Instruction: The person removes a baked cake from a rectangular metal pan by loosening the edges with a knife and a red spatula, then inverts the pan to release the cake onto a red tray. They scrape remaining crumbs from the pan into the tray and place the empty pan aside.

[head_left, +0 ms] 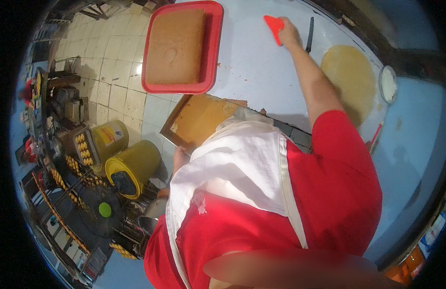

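My right hand [289,36] is closed around a bright orange-red scraper [274,29], above the far part of the pale work table [254,58]. A rectangular baking pan [203,115] with brown residue on its inside is at the near edge of the table, tilted against my apron. My left hand [180,158] grips the pan's rim on its left side; the fingers are partly hidden. A large brown sheet cake [175,47] lies on a red tray [211,53] at the far left of the table. Crumbs are scattered between the tray and the scraper.
Right of my arm are a dark knife [310,34], a round tan sheet [350,79], a white bowl [388,84] and a red-handled tool [377,136]. On the left stand yellow buckets [145,161], a fan [104,210] and trays of bread rolls [83,149] above a tiled floor [105,72].
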Motion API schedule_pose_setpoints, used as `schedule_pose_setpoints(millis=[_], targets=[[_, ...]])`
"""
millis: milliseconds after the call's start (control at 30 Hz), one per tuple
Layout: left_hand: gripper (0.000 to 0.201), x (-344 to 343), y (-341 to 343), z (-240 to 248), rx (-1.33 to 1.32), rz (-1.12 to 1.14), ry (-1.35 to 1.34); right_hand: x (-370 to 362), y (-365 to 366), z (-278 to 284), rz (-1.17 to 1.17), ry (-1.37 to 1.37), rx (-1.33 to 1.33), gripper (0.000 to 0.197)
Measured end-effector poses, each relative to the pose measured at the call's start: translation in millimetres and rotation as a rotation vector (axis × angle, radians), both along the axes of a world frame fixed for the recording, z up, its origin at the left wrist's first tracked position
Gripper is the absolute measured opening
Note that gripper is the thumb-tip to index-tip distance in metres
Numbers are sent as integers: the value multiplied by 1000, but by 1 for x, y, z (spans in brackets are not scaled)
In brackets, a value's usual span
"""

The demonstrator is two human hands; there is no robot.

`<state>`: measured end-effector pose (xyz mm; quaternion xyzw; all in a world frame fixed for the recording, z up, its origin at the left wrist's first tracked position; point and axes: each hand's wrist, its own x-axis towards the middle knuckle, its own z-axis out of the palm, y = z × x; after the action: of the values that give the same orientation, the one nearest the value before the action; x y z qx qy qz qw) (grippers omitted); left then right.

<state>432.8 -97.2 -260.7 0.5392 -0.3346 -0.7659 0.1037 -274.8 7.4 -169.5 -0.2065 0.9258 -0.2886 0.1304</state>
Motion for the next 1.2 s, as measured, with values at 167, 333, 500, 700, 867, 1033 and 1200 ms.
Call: schedule_pose_setpoints(millis=[167, 333, 500, 700, 867, 1033, 1200], targets=[[50, -5, -2, -3, 215, 229, -1, 17, -40, -25, 72, -25, 72, 51], [38, -26, 6, 6, 132, 281, -101, 183, -39, -35, 480, -250, 90, 47], [18, -44, 2, 17, 133, 282, -274, 199, 31, -37, 556, -388, 45, 49], [17, -56, 4, 34, 38, 227, -149, 125, 75, -32, -23, -18, 146, 50], [28, -46, -6, 25, 97, 134, -245, 253, 13, -29, 656, -388, 80, 48], [18, 9, -3, -13, 136, 292, -125, 241, -69, -7, 862, -296, -203, 32], [10, 86, 14, -30, 170, 446, -21, 135, -150, -30, 964, -170, -141, 31]])
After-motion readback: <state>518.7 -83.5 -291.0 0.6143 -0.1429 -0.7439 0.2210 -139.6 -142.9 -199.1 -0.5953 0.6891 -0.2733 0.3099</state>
